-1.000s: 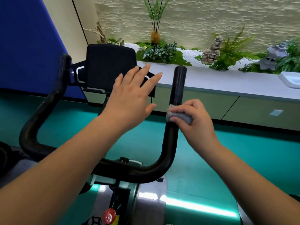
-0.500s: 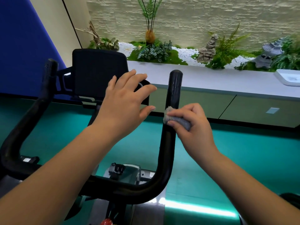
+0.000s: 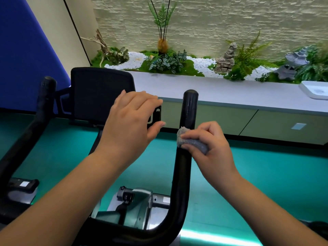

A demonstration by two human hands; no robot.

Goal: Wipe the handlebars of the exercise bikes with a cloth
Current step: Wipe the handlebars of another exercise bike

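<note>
- Teal flooring spreads under the whole scene, with a bright strip of light across it at the bottom edge.
- Nearest the camera, the black handlebar of an exercise bike curves across the bottom of the view and rises into an upright right-hand grip; a second upright grip stands at the far left.
- Between the forearms, the bike's grey frame and adjustment knob show below the bar.
- The right hand curls its fingers round a small grey cloth and presses it against the right grip, about midway up the upright part.
- The left hand hovers flat, fingers loose and nearly straight, holding nothing, just left of that grip and in front of the black console panel.
- Beyond the bike runs a grey counter over pale green cabinet fronts, with a white tray at its right end.
- Farthest back, ferns, white pebbles and stone ornaments line a planter bed against a pale brick wall; a blue panel fills the left.
</note>
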